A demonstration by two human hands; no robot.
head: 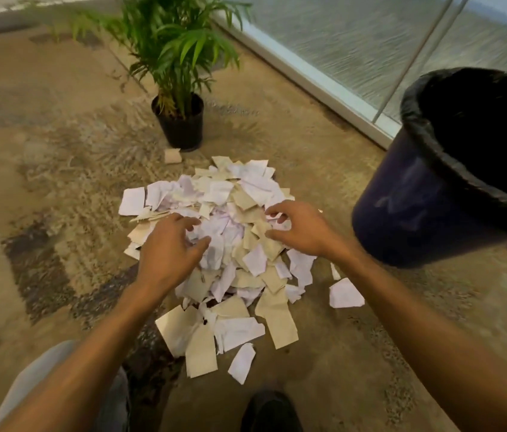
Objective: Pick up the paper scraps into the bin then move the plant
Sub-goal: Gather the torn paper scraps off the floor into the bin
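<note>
A heap of white and beige paper scraps (227,244) lies on the carpet in front of me. My left hand (168,251) rests on the left side of the heap, fingers spread and lightly bent over the scraps. My right hand (298,227) hovers on the right side, fingers curved down onto the paper, thumb apart. Neither hand visibly holds a scrap. A dark bin (432,194) with a black liner stands to the right, tilted in the wide view, its inside dark. A green plant in a black pot (180,123) stands just beyond the heap.
A frosted glass wall with a pale frame (308,73) runs diagonally behind the bin. Stray scraps lie apart: one by the pot (172,155) and one right of the heap (345,294). My knee (59,375) and dark shoe (270,410) are at the bottom.
</note>
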